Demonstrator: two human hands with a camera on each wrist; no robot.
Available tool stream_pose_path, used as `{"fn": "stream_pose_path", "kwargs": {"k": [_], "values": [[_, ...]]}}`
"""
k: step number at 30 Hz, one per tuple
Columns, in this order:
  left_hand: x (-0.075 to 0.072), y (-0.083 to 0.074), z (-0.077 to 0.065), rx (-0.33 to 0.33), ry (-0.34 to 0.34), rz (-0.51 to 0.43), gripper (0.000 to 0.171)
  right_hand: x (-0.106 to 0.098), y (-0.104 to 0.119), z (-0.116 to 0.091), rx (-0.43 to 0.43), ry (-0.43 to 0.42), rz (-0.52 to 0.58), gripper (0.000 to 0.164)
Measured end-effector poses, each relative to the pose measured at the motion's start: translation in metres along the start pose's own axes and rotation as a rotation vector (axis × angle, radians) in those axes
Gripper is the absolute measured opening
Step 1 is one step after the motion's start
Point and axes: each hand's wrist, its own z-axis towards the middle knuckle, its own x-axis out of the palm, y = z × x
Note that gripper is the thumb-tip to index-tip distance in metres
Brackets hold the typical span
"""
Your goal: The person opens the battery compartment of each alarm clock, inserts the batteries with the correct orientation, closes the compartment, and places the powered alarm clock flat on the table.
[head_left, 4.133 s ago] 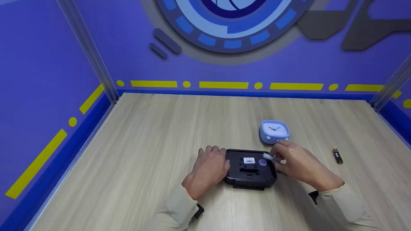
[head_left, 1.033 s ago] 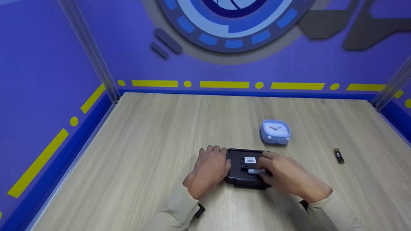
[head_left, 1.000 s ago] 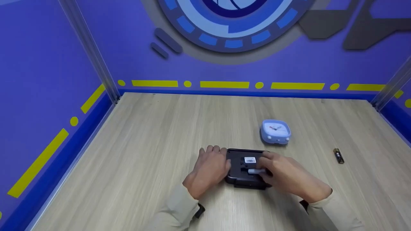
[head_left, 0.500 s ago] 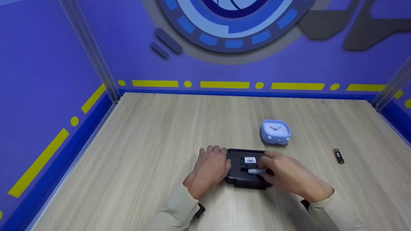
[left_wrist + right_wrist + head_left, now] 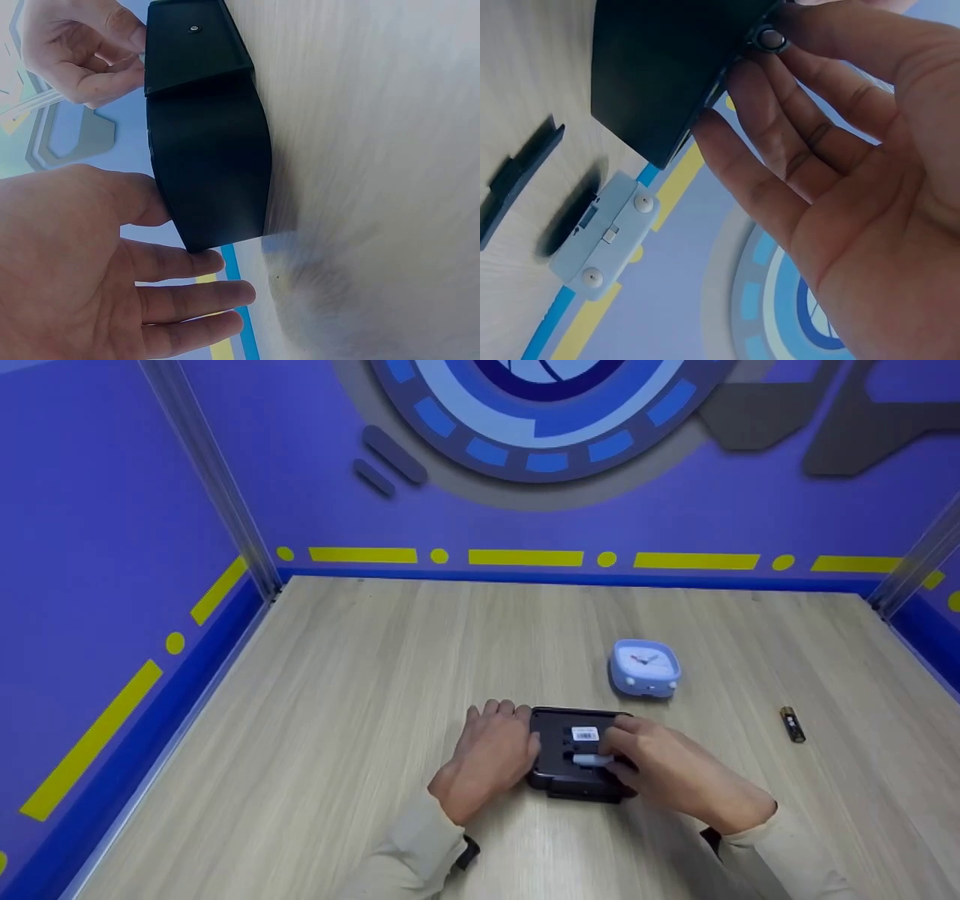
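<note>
A black box-shaped device (image 5: 553, 765) lies with its labelled back up on the table, a slot in its middle. My left hand (image 5: 491, 757) rests against its left edge. In the left wrist view the thumb touches the rim of that black device (image 5: 210, 165), while the other fingers extend straight past its corner. My right hand (image 5: 656, 761) pinches a light grey battery (image 5: 591, 760) lying lengthwise over the slot. The right wrist view shows the battery's round end (image 5: 770, 39) between thumb and fingers. Fingertips hide the battery's right part.
A light blue alarm clock (image 5: 645, 669) stands behind the device. A black-and-gold battery (image 5: 792, 724) lies on the table (image 5: 420, 645) at the right. A dark flat piece (image 5: 517, 180) shows on the table in the right wrist view. Purple walls (image 5: 337, 510) enclose the table.
My right hand has brought the grey battery from the device's right edge to the slot; within the last half second it shifted slightly left. The left hand keeps its place.
</note>
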Motion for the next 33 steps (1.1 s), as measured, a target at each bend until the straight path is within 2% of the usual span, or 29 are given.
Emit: {"fn": "stream_pose_path", "kwargs": {"k": [10, 23, 33], "values": [[-0.0001, -0.0006, -0.0009, -0.005, -0.013, 0.002, 0.033, 0.007, 0.0028, 0.0025, 0.007, 0.001, -0.027, 0.015], [-0.0002, -0.0003, -0.0011, 0.011, -0.022, 0.002, 0.032, 0.0055, -0.0016, 0.0027, 0.037, -0.002, -0.021, 0.02], [-0.0001, -0.0002, 0.0, 0.001, 0.014, 0.001, 0.035, 0.0069, 0.0002, 0.0035, 0.046, -0.004, -0.057, 0.021]]}}
